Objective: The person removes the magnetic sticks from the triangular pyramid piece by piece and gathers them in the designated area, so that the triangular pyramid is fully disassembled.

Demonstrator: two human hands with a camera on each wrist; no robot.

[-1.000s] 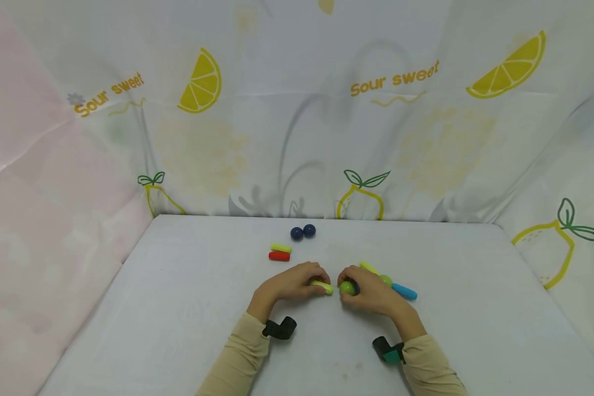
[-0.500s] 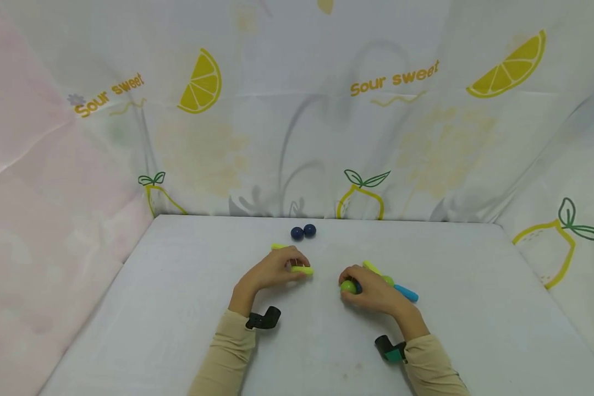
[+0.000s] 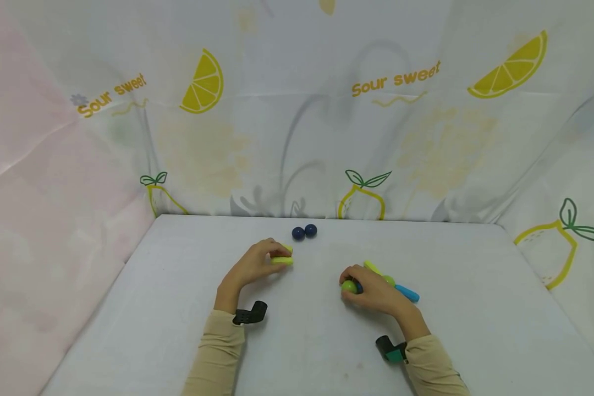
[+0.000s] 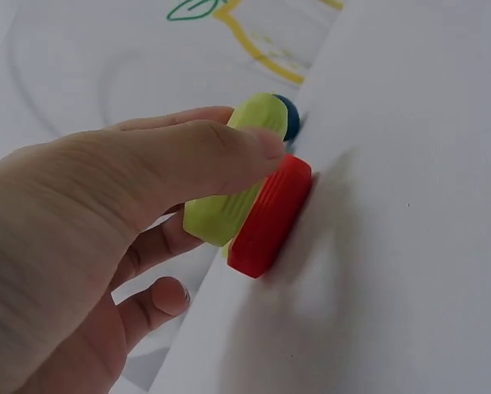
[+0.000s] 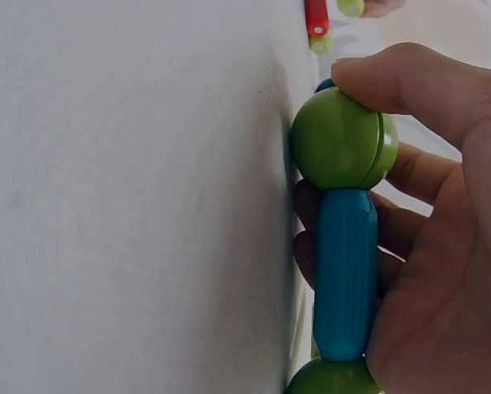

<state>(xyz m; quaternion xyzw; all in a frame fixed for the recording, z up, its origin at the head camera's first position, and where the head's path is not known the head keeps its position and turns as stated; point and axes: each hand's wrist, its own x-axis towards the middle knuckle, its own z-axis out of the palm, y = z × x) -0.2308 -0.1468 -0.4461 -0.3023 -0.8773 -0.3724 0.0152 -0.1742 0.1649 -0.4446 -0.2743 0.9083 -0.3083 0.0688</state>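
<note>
My left hand (image 3: 251, 264) pinches a yellow-green toy rod (image 4: 217, 215) between thumb and fingers. A red rod (image 4: 274, 217) lies right beside it in the left wrist view; the hand and held rod hide it in the head view. The end of another yellow-green rod (image 3: 289, 248) shows just behind. My right hand (image 3: 376, 291) grips a light green ball (image 5: 336, 139), thumb on top. This ball is joined to a blue rod (image 5: 346, 275), with a second green ball (image 5: 336, 379) at its other end, all low over the white table.
Two dark blue balls, a left one (image 3: 298, 234) and a right one (image 3: 311, 230), sit near the table's back edge. Beyond the right hand, a yellow-green rod (image 3: 372, 267) and a bright blue rod (image 3: 407, 293) stick out. A printed cloth (image 3: 287, 110) hangs behind the table (image 3: 178, 308).
My left hand has carried its yellow-green rod left and away from me, from beside the right hand to the red and yellow-green rods. The right hand has stayed nearly still.
</note>
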